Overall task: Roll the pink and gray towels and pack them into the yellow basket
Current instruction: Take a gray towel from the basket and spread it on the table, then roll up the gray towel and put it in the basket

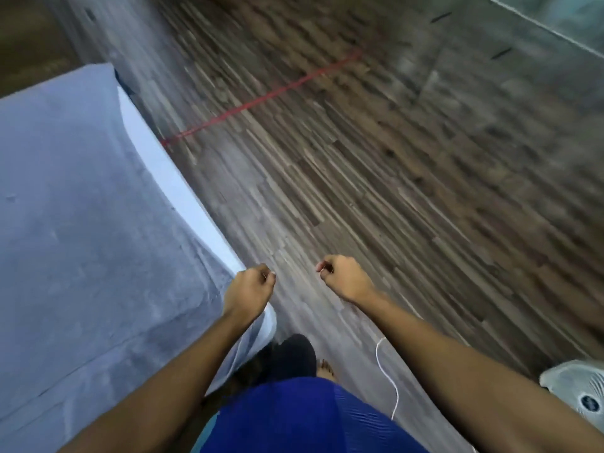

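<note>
Towels and yellow basket are out of view; only the bed (81, 207) shows. Our left hand (250, 286), over the bed's corner, and right hand (344, 277), beside the bed, each have the grip loosely curled on nothing. We judge we should find them first, looking steadily.

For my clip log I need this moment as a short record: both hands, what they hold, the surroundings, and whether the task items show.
left hand: loosely curled, holds nothing, above the corner of the grey-blue fabric-covered bed
right hand: loosely curled, holds nothing, over the dark wood-plank floor
floor mark: thin red line running across the planks from the bed's edge
other: thin white cable hanging by the right forearm; white grilled fan at lower right
task items: no towels or basket in view
image: motion-blurred
</note>
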{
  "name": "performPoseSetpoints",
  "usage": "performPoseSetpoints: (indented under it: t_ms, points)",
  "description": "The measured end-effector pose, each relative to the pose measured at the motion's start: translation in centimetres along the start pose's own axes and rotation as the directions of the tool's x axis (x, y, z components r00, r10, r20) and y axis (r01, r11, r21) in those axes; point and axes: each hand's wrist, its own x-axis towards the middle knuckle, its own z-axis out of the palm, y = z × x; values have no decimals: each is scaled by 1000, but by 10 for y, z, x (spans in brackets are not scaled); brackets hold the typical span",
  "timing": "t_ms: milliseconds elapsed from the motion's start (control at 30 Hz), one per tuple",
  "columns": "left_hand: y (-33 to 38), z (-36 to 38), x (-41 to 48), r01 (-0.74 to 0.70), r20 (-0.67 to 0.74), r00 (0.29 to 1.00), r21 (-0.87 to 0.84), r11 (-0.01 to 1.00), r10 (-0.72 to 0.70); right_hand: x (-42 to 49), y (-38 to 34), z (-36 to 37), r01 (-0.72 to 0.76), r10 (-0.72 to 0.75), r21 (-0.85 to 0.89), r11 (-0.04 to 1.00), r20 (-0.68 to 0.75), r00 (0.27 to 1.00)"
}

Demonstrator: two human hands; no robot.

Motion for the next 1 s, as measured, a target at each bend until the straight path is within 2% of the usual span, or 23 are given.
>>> performPoseSetpoints:
  t_ms: [100,233,333,433,500,600,733,833,933,1000]
  points:
    - [8,2,25,41,-78,996,-41,998,-44,39,-7,-14,28,-26,-38,999,48,999]
    - [-11,7,57,169,-236,951,-136,976,-197,100,-40,-20,144,-118,-129,981,189,975]
    - [-31,12,68,301,-405,838,-217,929,-366,144,-73,-16,294,-229,-191,936,302,925]
    - [-35,16,63,443,-472,702,-298,845,-534,176,-106,-7,411,-287,-248,877,414,864]
    - [-36,25,59,506,-480,651,-301,808,-588,191,-127,0,495,-325,-258,830,497,805]
    - [-37,49,55,570,-474,605,-304,764,-640,207,-153,15,639,-368,-262,724,637,678]
    - [-29,78,49,582,-529,505,-375,721,-682,220,-181,37,810,-398,-215,546,784,477]
    - [-14,86,57,639,-514,437,-401,657,-738,230,-197,56,938,-429,-141,317,861,274]
    - [-3,87,71,716,-473,340,-430,550,-813,251,-208,74,995,-404,-31,100,912,69]
    - [2,88,80,758,-479,273,-427,494,-834,268,-216,81,999,-355,12,-40,934,-25]
